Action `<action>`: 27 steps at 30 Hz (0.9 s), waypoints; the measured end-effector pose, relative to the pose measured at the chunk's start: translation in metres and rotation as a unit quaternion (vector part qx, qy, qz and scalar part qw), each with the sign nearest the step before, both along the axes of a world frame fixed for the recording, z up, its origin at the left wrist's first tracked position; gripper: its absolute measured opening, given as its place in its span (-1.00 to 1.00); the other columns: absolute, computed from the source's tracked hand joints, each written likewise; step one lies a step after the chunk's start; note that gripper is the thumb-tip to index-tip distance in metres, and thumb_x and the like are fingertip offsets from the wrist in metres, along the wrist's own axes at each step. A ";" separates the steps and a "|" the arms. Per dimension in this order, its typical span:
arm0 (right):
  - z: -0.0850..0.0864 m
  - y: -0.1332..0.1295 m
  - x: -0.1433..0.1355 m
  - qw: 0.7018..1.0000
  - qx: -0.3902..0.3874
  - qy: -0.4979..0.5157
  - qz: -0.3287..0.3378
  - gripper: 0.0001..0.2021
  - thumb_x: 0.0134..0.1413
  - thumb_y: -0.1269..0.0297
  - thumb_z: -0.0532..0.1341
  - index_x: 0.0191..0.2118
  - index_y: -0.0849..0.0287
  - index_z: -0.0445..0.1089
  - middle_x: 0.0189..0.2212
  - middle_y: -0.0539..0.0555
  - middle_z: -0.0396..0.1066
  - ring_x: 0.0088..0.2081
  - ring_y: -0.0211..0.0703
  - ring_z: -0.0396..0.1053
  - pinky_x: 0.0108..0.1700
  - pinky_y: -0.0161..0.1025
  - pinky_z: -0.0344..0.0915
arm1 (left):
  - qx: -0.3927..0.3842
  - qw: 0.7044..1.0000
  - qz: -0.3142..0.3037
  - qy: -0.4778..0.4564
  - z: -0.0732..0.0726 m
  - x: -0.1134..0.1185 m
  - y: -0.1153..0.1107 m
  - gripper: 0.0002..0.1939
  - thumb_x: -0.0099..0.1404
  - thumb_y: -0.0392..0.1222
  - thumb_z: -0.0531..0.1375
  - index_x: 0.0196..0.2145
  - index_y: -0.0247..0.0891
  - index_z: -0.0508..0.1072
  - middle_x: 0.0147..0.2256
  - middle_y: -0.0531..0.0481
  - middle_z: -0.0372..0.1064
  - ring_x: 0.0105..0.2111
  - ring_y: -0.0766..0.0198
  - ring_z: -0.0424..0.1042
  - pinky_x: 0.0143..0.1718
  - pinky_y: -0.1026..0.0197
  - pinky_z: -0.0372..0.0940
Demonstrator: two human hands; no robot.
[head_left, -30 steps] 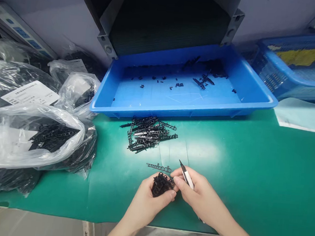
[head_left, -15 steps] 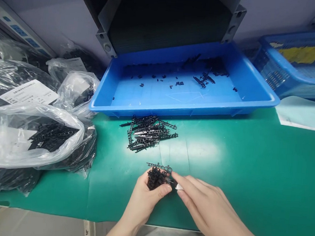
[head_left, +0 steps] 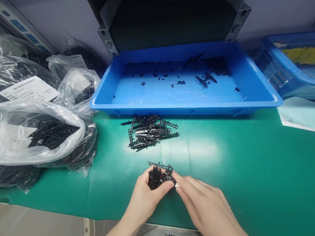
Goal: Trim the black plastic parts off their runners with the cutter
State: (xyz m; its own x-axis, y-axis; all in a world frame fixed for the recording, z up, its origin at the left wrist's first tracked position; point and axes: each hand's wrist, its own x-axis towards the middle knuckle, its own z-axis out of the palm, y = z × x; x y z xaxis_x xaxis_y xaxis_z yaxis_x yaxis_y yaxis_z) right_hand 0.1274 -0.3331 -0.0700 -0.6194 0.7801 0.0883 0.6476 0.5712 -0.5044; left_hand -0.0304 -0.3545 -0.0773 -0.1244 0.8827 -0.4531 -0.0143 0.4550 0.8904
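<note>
A bunch of small black plastic strips (head_left: 155, 177) is held in my left hand (head_left: 146, 195), its fingers curled round them and its thumb across the front. One ladder-like black strip (head_left: 159, 165) sticks out above the bunch to the left. My right hand (head_left: 203, 198) is closed and meets the left thumb at the bunch. Between its fingertips shows a small black and white piece (head_left: 177, 185); its exact kind is hidden. Farther back, a loose pile of black plastic strips (head_left: 150, 134) lies on the green mat (head_left: 224, 167).
A shallow blue tray (head_left: 185, 107) with scattered black pieces stands behind the pile, beneath a dark shelf (head_left: 173, 21). Clear plastic bags (head_left: 34, 155) of black parts crowd the left. A blue basket (head_left: 273, 69) and a pale sheet (head_left: 305, 113) are at the right.
The right fingertips and the small black and white piece have come closer to the left thumb. The front of the bunch has shifted slightly, and the view has moved a little.
</note>
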 end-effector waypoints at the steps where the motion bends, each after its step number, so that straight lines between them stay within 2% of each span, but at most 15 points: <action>1: -0.001 0.000 -0.001 1.000 0.001 0.003 -0.004 -0.68 0.22 0.36 -0.12 0.00 0.22 0.25 -0.41 0.00 0.41 -0.49 -0.22 0.37 -0.63 -0.31 0.17 | -0.001 1.000 0.006 0.003 0.000 0.000 0.000 -0.81 0.03 -0.13 0.26 -0.43 -0.29 0.40 -0.45 0.06 0.37 -0.42 0.32 0.29 -0.36 0.32 0.21; 8: -0.008 -0.006 -0.006 0.998 0.028 0.032 -0.036 -0.70 0.23 0.38 -0.12 0.01 0.24 0.20 -0.38 0.02 0.42 -0.48 -0.22 0.38 -0.61 -0.32 0.21 | -0.019 0.999 0.034 -0.017 -0.007 0.003 -0.003 -0.78 0.04 -0.11 0.26 -0.40 -0.30 0.38 -0.44 0.05 0.36 -0.41 0.34 0.30 -0.35 0.34 0.20; 12: -0.010 -0.008 -0.007 0.997 0.034 0.034 -0.064 -0.69 0.24 0.36 -0.11 0.05 0.19 0.16 -0.39 0.01 0.42 -0.47 -0.21 0.39 -0.60 -0.31 0.22 | -0.045 0.995 0.062 -0.063 -0.009 0.005 -0.005 -0.70 0.02 -0.03 0.27 -0.39 -0.31 0.36 -0.47 0.05 0.32 -0.50 0.38 0.25 -0.48 0.36 0.15; 17: -0.007 -0.004 -0.003 0.995 -0.025 0.058 -0.074 -0.68 0.23 0.35 -0.13 0.04 0.18 0.19 -0.41 0.02 0.42 -0.45 -0.21 0.40 -0.56 -0.29 0.27 | -0.060 0.994 0.067 -0.068 -0.007 0.003 -0.004 -0.62 -0.03 0.01 0.29 -0.35 -0.33 0.37 -0.57 0.09 0.22 -0.63 0.43 0.11 -0.61 0.36 0.02; 21: -0.006 0.000 0.000 0.988 -0.094 0.079 -0.093 -0.67 0.23 0.33 -0.13 0.01 0.17 0.22 -0.26 0.07 0.44 -0.33 -0.17 0.43 -0.44 -0.24 0.36 | -0.048 0.997 0.058 -0.036 -0.005 -0.001 -0.003 -0.66 0.03 0.00 0.26 -0.35 -0.31 0.34 -0.60 0.13 0.16 -0.64 0.45 0.07 -0.61 0.37 0.01; 23: -0.006 0.001 0.001 0.983 -0.119 0.090 -0.103 -0.67 0.23 0.31 -0.13 0.01 0.14 0.22 -0.21 0.07 0.43 -0.29 -0.15 0.43 -0.38 -0.22 0.37 | -0.028 0.998 0.047 -0.017 -0.003 -0.006 -0.001 -0.72 0.09 -0.02 0.22 -0.41 -0.29 0.29 -0.60 0.14 0.15 -0.62 0.44 0.09 -0.59 0.38 0.03; 27: -0.003 0.003 0.005 0.978 -0.147 0.095 -0.114 -0.68 0.22 0.27 -0.13 -0.01 0.13 0.24 -0.23 0.06 0.44 -0.30 -0.14 0.43 -0.37 -0.20 0.38 | 0.023 0.998 0.050 0.033 0.007 -0.020 0.005 -0.78 0.15 -0.07 0.15 -0.40 -0.26 0.23 -0.58 0.09 0.23 -0.58 0.37 0.20 -0.55 0.34 0.10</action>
State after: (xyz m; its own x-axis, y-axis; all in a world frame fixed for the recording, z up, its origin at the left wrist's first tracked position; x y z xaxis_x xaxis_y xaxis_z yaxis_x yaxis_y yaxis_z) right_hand 0.1321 -0.3303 -0.0727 -0.4206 0.9050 -0.0641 0.6191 0.2346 -0.7495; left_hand -0.0504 -0.3491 -0.0704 -0.2411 0.8840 -0.4004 0.0016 0.4129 0.9108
